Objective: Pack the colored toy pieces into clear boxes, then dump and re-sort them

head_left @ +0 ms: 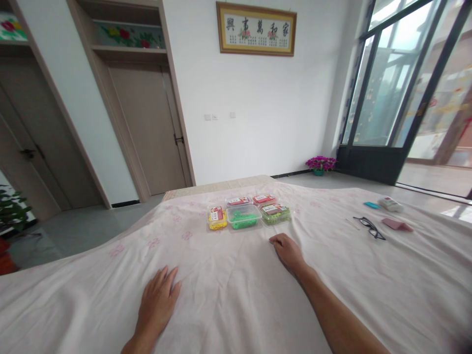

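My left hand [159,296] lies flat on the pale tablecloth [221,295], fingers a little spread and nothing under them that I can see. Just in front of the plastic boxes, my right hand [288,251] rests on the cloth with its fingers curled together; whatever they may hold is hidden. Closest to it is a lidded clear box of light green pieces [276,214]. Left of that stands a lidless clear box with bright green pieces [243,219]. A lidded box of yellow pieces [217,219] sits at the left end. Behind them are two more labelled boxes, one [239,201] left, one [264,198] right.
Black-framed glasses [369,228], a pink folded item [397,224], a small blue item [371,205] and a whitish object [391,204] lie at the right. Beyond the table are a wooden door [147,123], potted purple flowers [320,164] and a glass door [383,93].
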{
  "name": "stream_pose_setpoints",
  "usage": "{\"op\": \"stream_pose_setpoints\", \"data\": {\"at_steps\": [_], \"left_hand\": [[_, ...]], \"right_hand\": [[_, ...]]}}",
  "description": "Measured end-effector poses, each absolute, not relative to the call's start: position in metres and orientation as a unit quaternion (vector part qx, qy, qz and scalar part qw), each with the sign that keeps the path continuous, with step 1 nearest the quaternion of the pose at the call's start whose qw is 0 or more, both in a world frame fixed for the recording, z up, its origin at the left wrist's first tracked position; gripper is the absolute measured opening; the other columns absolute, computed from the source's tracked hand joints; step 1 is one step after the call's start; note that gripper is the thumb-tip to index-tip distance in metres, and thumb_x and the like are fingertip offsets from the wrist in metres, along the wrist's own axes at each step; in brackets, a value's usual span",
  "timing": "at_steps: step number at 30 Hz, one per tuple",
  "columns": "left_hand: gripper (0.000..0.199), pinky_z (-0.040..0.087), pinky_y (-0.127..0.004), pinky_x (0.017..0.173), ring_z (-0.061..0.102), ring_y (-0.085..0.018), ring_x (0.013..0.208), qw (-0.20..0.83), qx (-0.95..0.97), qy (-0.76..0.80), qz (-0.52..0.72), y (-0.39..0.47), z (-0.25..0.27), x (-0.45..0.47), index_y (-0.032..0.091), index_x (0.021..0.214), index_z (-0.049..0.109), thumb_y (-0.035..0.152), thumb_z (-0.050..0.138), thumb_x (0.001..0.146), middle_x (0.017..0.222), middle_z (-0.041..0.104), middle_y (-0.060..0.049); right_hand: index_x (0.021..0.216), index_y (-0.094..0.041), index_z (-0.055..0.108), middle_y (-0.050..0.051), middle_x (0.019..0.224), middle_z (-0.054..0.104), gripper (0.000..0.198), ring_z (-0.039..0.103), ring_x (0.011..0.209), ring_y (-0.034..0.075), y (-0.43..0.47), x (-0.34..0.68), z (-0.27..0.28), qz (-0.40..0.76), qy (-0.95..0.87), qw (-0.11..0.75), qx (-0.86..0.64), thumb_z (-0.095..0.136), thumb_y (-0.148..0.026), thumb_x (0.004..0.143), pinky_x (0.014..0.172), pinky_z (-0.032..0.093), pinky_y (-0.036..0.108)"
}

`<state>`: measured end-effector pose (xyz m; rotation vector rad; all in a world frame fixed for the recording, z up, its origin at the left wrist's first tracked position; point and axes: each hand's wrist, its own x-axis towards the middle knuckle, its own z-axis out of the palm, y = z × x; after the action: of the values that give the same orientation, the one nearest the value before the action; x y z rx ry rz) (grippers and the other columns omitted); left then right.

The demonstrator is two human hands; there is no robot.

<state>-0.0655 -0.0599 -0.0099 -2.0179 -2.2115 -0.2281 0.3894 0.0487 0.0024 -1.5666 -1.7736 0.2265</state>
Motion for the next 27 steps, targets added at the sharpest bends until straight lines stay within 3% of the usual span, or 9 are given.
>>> {"op": "stream_pose_setpoints", "data": {"at_steps": [10, 18, 22, 27], "left_hand": [[0.055, 0.026, -0.043, 0.119, 0.037, -0.027, 0.145, 0.069, -0.670, -0.735, -0.073, -0.057, -0.013, -0.067, 0.020, 0.146, 0.051, 0.041, 0.034, 0.099, 0.155, 0.045, -0.011], [0.054, 0.026, -0.044, 0.119, 0.038, -0.028, 0.144, 0.068, -0.671, -0.732, -0.095, -0.056, -0.019, -0.069, 0.019, 0.144, 0.053, 0.040, 0.036, 0.098, 0.153, 0.047, -0.012], [0.054, 0.027, -0.044, 0.119, 0.039, -0.027, 0.144, 0.062, -0.671, -0.732, -0.103, -0.055, -0.019, -0.070, 0.020, 0.144, 0.054, 0.040, 0.037, 0.097, 0.153, 0.047, -0.011], [0.055, 0.027, -0.045, 0.119, 0.038, -0.028, 0.145, 0.060, -0.671, -0.732, -0.097, -0.055, -0.019, -0.071, 0.018, 0.145, 0.053, 0.041, 0.035, 0.098, 0.154, 0.045, -0.012]], "right_hand": [[0.096, -0.021, 0.075, 0.006, 0.105, 0.073, 0.032, 0.066, 0.102, 0.020, 0.050, 0.389, 0.003, 0.087, -0.691, 0.358, -0.622, 0.046, -0.018, 0.084, 0.093, 0.046, 0.029], [0.129, -0.019, 0.059, 0.011, 0.130, 0.060, 0.044, 0.063, 0.106, 0.022, 0.067, 0.391, 0.003, 0.011, -0.631, 0.393, -0.669, 0.042, -0.017, 0.089, 0.096, 0.047, 0.033], [0.138, -0.022, 0.050, 0.012, 0.145, 0.049, 0.048, 0.046, 0.130, 0.030, 0.079, 0.389, 0.015, -0.093, -0.655, 0.341, -0.668, 0.048, -0.019, 0.090, 0.106, 0.039, 0.043], [0.146, -0.018, 0.041, 0.016, 0.157, 0.036, 0.060, 0.027, 0.145, 0.034, 0.106, 0.384, 0.029, -0.149, -0.672, 0.277, -0.671, 0.059, -0.024, 0.089, 0.115, 0.024, 0.051]]}}
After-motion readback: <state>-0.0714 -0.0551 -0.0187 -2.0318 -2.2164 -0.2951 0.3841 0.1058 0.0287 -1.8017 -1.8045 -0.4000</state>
